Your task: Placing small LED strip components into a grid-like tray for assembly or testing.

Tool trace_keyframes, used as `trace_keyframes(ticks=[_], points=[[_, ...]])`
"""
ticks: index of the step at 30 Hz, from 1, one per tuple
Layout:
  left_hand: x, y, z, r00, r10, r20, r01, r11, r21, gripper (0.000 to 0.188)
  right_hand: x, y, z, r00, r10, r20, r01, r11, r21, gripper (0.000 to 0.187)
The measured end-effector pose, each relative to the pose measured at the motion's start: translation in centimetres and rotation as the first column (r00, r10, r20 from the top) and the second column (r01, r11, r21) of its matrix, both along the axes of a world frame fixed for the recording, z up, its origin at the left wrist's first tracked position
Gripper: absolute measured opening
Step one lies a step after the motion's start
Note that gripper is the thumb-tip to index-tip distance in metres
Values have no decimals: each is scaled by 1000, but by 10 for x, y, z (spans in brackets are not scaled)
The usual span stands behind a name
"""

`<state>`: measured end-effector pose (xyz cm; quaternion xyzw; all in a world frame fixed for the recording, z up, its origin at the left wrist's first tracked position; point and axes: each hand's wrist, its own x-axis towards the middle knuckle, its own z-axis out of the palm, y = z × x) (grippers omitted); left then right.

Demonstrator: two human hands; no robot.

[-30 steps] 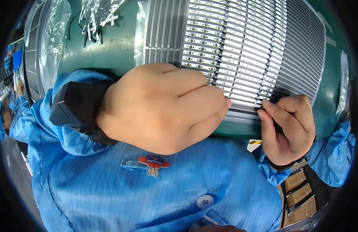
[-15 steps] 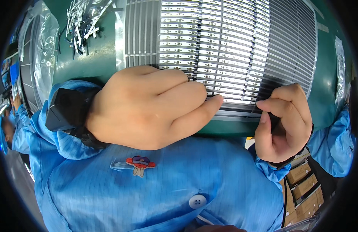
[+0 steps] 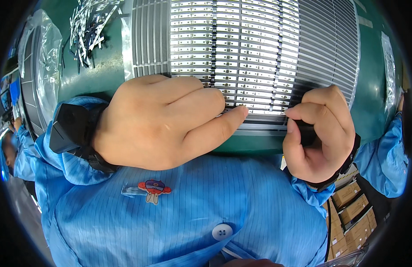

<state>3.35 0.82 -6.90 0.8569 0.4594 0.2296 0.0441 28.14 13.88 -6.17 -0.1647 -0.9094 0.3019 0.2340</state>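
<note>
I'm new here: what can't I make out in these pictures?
All in the head view:
Palm of the left hand: hidden behind its own back.
Whether the right hand pinches anything: too small to tell.
Far end of the grooved panel: cut off by the top edge.
Co-worker's sleeve at far left: blurred.
Contents of the cardboard boxes: hidden by their walls.

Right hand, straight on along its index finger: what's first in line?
Likely the nearest row of white strips on the grooved grey tray, just left of the right hand; beyond it, the left hand. Fingertip height is unclear, so it could pass above the strips.
</note>
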Motion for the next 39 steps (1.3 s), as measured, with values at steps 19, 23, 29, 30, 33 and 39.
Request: trace_keyframes(ticks=[19, 23, 29, 30, 33, 39], points=[[-2, -2, -1, 1000, 11, 0, -11, 1000, -12, 46, -11, -19, 21, 959, -132, 249, 135, 991, 5, 22], [0, -2, 3, 999, 23, -44, -24, 1000, -16, 49, -11, -18, 27, 945, -111, 308, 129, 991, -37, 21], [4, -2, 3, 995, 63, -77, -64, 998, -1, 52, -17, -20, 30, 927, -147, 346, 165, 986, -25, 17], [4, -2, 3, 995, 63, -75, -63, 998, 0, 52, -18, -20, 31, 930, -149, 337, 171, 985, -36, 16], [5, -3, 5, 996, 69, -62, -72, 996, -45, 53, -23, -23, 35, 910, -172, 376, 199, 979, -33, 17], [9, -6, 5, 987, 112, -119, -123, 988, -93, 55, -29, -29, 28, 907, -214, 364, 218, 975, 32, 20]])
